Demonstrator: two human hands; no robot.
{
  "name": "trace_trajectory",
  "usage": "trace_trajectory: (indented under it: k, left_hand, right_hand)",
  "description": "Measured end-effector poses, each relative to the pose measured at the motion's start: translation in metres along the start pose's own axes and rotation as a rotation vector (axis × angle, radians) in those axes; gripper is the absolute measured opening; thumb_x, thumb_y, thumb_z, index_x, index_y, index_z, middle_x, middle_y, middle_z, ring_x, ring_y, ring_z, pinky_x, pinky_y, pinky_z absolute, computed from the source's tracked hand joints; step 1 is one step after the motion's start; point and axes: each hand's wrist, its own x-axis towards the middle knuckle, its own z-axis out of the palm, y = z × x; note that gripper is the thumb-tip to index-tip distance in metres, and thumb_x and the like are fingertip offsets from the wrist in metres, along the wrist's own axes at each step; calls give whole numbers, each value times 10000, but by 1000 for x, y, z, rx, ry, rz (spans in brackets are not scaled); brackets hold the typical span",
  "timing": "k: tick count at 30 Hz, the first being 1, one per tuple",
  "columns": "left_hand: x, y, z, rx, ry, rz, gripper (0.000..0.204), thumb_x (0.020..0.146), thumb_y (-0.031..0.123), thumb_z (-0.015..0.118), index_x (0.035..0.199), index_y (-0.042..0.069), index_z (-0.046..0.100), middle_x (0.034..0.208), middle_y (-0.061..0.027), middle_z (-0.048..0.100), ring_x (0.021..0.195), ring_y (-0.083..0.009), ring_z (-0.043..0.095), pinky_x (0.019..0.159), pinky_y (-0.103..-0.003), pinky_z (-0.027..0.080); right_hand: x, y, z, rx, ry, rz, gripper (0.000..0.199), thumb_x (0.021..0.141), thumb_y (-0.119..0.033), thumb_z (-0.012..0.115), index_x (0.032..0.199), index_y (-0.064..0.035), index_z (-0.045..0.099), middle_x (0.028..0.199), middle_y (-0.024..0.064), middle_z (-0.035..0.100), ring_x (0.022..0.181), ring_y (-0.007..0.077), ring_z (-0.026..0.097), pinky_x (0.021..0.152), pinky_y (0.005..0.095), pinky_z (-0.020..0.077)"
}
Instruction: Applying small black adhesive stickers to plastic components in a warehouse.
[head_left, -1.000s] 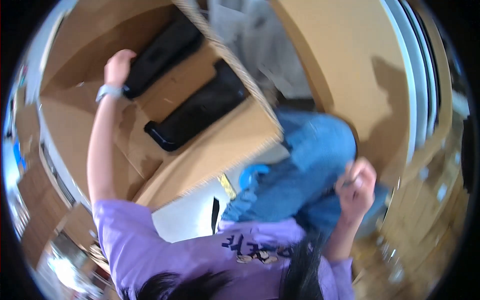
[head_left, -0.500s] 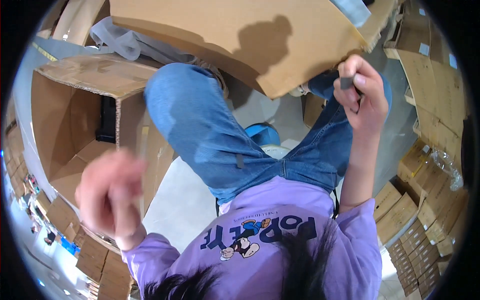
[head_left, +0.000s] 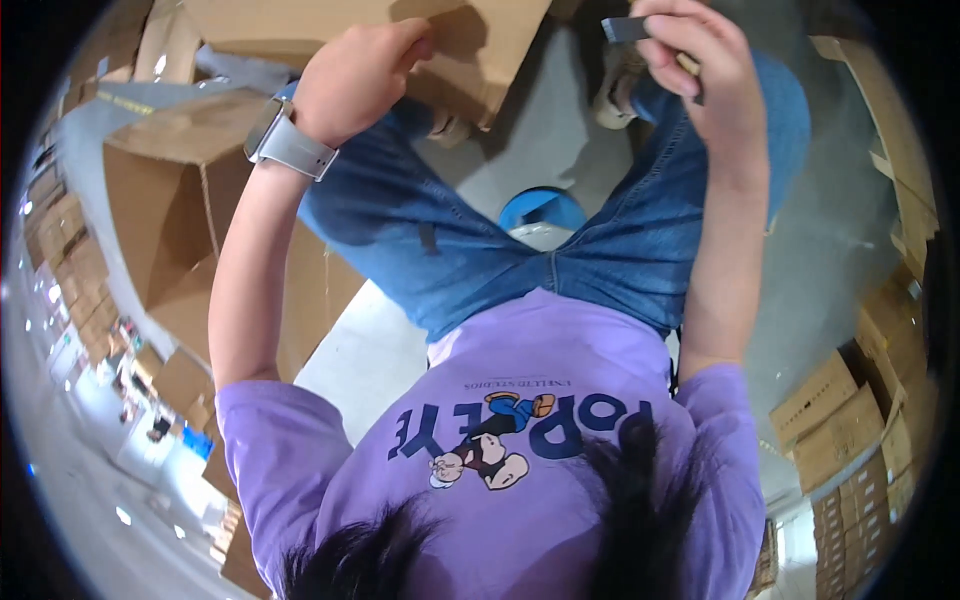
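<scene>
My left hand (head_left: 355, 80), with a pale-strapped watch (head_left: 290, 140) on its wrist, is over the large cardboard box (head_left: 480, 50) in front of me. Its fingers curl together, and whatever they hold, if anything, is hidden. At the upper right my right hand (head_left: 705, 60) is closed on a small dark grey flat piece (head_left: 625, 29), whose end sticks out past the thumb. Something small and yellowish (head_left: 688, 64) also shows between those fingers. On my jeans (head_left: 470, 260) lies a small dark strip (head_left: 428, 238).
An open cardboard box (head_left: 170, 210) stands at my left, with crumpled grey wrapping (head_left: 240, 68) behind it. Between my legs is a blue round object (head_left: 543, 208). Stacked cartons (head_left: 830, 420) line the right side, and more boxes (head_left: 70, 250) are at the far left.
My left hand has moved from the lower left up over the large box. My right hand has risen. The large box now sits farther to the left, showing more floor.
</scene>
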Motion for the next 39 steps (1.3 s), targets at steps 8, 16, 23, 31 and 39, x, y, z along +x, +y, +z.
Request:
trace_trajectory:
  k: [8,16,23,31,39]
  left_hand:
    - [-105,80,-5,-242,-138,-128,138,806,187,622,869,78,564,668,-103,581,643,-279,594,525,-377,454]
    - [-135,93,34,-104,143,-84,84,773,105,643,848,78,615,667,-77,584,582,-240,584,486,-346,441]
    - [-84,124,15,-831,566,-479,67,824,52,660,877,16,679,640,10,605,540,-1,455,473,-181,368]
    - [-22,149,21,26,747,37,261,737,102,678,997,88,659,582,-27,497,487,-171,527,432,-307,415]
    - [-20,151,23,44,597,39,414,797,136,629,1185,9,561,601,-18,505,500,-157,536,439,-309,423]
  right_hand:
    - [-3,5,20,-46,-290,122,178,818,-53,497,931,5,622,661,-40,538,445,-18,327,558,166,408]
    - [-6,14,47,-205,-330,156,180,828,-107,525,941,-49,653,656,-19,575,465,-18,343,408,152,223]
    - [-23,25,67,299,-115,284,291,920,-242,480,876,17,604,589,19,526,396,38,338,372,183,235]
    - [-30,4,96,747,119,232,299,911,-328,476,851,-50,566,660,12,486,624,104,449,569,212,356]
    - [-25,6,90,764,224,266,177,903,-214,470,849,-65,549,592,-8,450,554,93,366,487,224,285]
